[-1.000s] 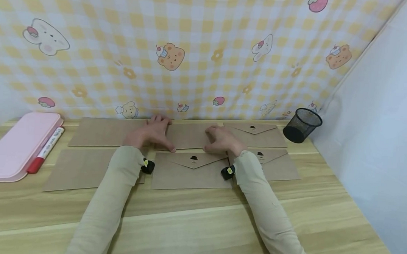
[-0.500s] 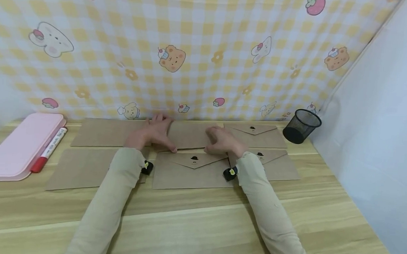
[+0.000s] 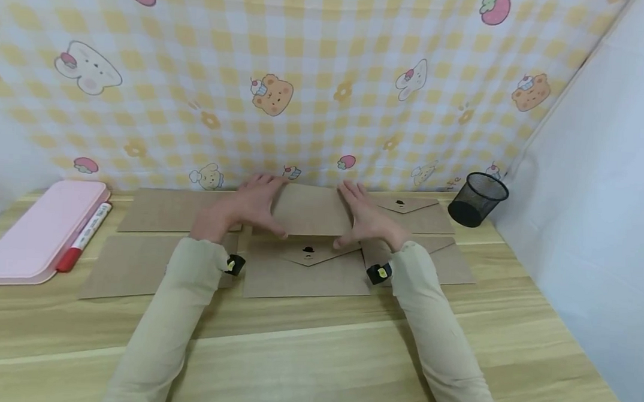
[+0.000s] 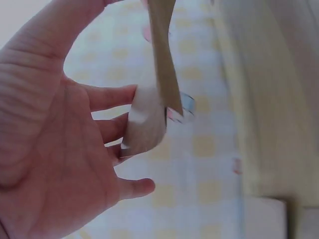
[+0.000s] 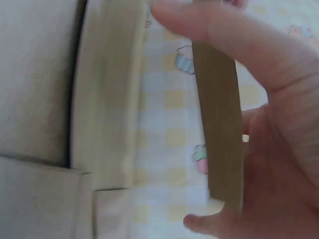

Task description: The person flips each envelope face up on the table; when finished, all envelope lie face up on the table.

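A brown paper envelope (image 3: 312,209) is raised above the back middle of the table, plain side showing. My left hand (image 3: 246,206) holds its left end, thumb at the near edge and fingers behind. At the opposite end my right hand (image 3: 368,218) grips it the same way. Both wrist views show the envelope (image 4: 167,64) between thumb and fingers, seen nearly edge-on and slightly bowed. Directly in front lies another envelope (image 3: 302,278), its flap with a hat print facing up.
Plain envelopes (image 3: 162,212) lie at left, two flap-up envelopes (image 3: 429,220) at right, partly behind my right hand. A pink case (image 3: 45,228) and red-capped marker (image 3: 85,235) sit far left. A black mesh cup (image 3: 475,202) stands back right, before a checked curtain (image 3: 317,75).
The back middle envelope has come up off the table in both hands. My right hand has shifted slightly right, its fingers spreading to the envelope's end.
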Available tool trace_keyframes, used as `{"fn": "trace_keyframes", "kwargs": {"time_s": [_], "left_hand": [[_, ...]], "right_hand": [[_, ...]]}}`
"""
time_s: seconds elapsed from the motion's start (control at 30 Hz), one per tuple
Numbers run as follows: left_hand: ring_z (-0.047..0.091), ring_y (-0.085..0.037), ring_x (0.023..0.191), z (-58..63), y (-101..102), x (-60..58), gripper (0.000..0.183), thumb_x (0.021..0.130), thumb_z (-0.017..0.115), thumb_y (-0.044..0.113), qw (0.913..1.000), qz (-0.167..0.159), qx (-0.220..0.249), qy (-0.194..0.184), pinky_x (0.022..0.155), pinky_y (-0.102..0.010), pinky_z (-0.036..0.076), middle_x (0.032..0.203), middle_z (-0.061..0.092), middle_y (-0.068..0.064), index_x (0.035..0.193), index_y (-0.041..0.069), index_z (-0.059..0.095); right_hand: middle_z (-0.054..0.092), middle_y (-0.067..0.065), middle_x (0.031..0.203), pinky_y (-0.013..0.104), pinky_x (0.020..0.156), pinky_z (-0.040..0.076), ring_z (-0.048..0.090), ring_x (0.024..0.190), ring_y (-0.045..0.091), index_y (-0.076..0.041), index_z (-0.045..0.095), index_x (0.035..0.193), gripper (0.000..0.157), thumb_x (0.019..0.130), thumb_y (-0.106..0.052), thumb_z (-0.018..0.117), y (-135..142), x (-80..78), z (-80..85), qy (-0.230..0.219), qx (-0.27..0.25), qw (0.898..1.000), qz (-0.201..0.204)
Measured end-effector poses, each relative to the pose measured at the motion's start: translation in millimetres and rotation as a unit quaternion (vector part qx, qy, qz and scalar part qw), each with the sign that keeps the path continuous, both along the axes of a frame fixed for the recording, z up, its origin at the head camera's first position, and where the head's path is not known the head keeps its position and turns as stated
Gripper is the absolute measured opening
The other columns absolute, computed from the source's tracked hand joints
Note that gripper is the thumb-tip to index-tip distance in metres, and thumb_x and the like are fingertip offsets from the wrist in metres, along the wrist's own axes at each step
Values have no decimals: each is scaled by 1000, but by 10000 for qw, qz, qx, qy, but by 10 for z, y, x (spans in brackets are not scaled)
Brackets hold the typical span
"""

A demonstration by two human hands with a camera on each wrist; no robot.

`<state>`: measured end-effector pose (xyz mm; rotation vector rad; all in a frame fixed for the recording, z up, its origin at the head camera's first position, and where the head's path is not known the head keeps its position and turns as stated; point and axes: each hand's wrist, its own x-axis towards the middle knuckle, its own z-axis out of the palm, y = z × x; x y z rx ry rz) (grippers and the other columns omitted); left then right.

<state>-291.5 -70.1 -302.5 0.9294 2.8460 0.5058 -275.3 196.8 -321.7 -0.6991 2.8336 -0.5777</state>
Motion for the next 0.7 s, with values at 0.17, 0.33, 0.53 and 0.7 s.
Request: {"fn": "trace_keyframes", "kwargs": {"time_s": [0.17, 0.33, 0.53, 0.7], "left_hand": [[20, -39, 130, 146, 103, 167, 111, 57, 82, 48, 9995, -275, -160, 72, 103, -56, 19, 140, 32, -20, 143, 3, 28], [20, -36, 130, 199, 108, 259, 109, 58, 82, 45, 9996, -223, -177, -72, 103, -56, 19, 141, 32, -18, 144, 6, 28], [6, -34, 138, 189, 134, 325, 115, 60, 83, 46, 9987, -168, -386, -273, 100, -67, 7, 149, 20, -15, 148, 7, 20], [11, -32, 137, 190, 176, 369, 117, 58, 85, 43, 9991, -152, -262, -281, 99, -69, 3, 148, 21, -15, 148, 8, 20]], "right_hand": [[7, 12, 154, 57, 106, 4, -3, 139, 30, -12, 2, 150, 130, 57, -48, 85, -46, 141, 111, -109, 513, 9986, 79], [18, 16, 149, 56, 107, 5, 18, 135, 34, -13, 7, 150, 125, 58, -47, 84, -66, 231, 194, -68, 558, 9984, 101], [27, 16, 143, 54, 107, 12, 25, 131, 35, -9, 16, 149, 119, 59, -49, 83, -72, 312, 282, 84, 589, 9982, 106], [30, 16, 141, 51, 105, 20, 28, 128, 33, -9, 18, 149, 118, 59, -50, 83, -82, 365, 342, 236, 565, 9981, 100]]}}
